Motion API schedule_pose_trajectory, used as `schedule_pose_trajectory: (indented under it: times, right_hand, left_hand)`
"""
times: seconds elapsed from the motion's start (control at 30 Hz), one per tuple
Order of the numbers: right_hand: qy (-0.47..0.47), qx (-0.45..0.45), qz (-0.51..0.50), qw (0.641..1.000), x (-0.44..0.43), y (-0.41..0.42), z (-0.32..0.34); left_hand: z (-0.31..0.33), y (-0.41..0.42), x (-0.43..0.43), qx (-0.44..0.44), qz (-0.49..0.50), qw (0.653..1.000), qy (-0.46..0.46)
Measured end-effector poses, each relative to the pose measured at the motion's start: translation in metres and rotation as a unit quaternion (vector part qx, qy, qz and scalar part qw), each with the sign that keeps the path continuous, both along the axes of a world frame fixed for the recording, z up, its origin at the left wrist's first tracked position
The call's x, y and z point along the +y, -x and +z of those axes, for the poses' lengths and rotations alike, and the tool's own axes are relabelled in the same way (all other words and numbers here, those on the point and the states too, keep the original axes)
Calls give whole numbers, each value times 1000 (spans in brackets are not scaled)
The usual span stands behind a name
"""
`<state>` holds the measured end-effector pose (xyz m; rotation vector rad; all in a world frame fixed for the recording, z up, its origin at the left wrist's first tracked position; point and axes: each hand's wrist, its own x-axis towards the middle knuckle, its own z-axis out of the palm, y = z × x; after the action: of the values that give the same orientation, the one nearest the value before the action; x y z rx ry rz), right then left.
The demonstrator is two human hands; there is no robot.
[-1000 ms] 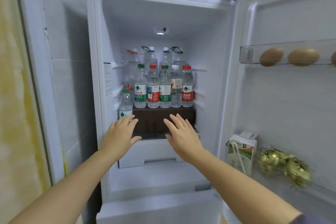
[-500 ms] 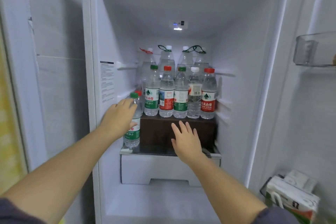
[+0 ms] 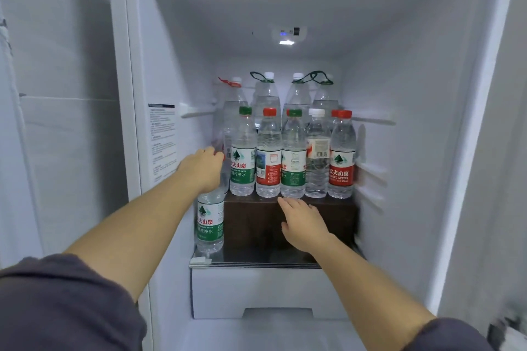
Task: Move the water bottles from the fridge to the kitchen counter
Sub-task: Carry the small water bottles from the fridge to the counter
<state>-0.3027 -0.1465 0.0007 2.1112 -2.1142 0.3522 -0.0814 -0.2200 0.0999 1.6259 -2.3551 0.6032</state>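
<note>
Reached deeper into fridge [image 3: 399, 65] since 0.5 s ago. Noted left hand [image 3: 202, 171], grip curled round neck of low bottle [image 3: 209, 225] on glass shelf [image 3: 256, 263]; right hand [image 3: 302, 222], grip wide, just below row of 5 bottles [image 3: 293, 157]. Risk judged: toppling neighbours through sideways lift.

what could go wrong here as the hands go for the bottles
1. The front row stands packed along the front edge of the box. The right hand is just below it, so a bump could tip bottles off the front.
2. The left hand covers the top of the low bottle, close beside the row. Lifting it might knock the nearest bottle.
3. That hand's hold is hidden; a loose one could let the bottle slip.
</note>
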Motion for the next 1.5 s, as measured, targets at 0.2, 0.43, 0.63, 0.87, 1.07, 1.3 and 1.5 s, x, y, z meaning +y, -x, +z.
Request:
schedule_pose_trajectory:
  times: [0.2, 0.43, 0.63, 0.87, 1.07, 1.3, 1.5]
  right_hand:
    - [-23, -2, 8, 1000, -6, 7, 7]
    - [-36, -12, 9, 999, -6, 8, 9]
    - [-44, -52, 9, 998, -1, 4, 11]
    - [-32, -375, 98, 921, 3, -29, -10]
    - [8, -489, 46, 871, -14, -42, -25]
    - [49, -495, -2, 867, -17, -31, -26]
    - [92, -465, -90, 876, -8, -5, -15]
  left_hand:
    - [14, 5, -13, -46, 18, 999, -19]
    - [26, 4, 4, -97, -34, 993, -54]
    - [35, 15, 21, -83, -116, 990, 0]
    - [25, 46, 29, -40, -164, 986, 2]
    - [-5, 57, 13, 124, -243, 961, -35]
    - [-71, 34, -6, 344, -168, 921, -77]
    - [-114, 32, -3, 223, -126, 966, -20]
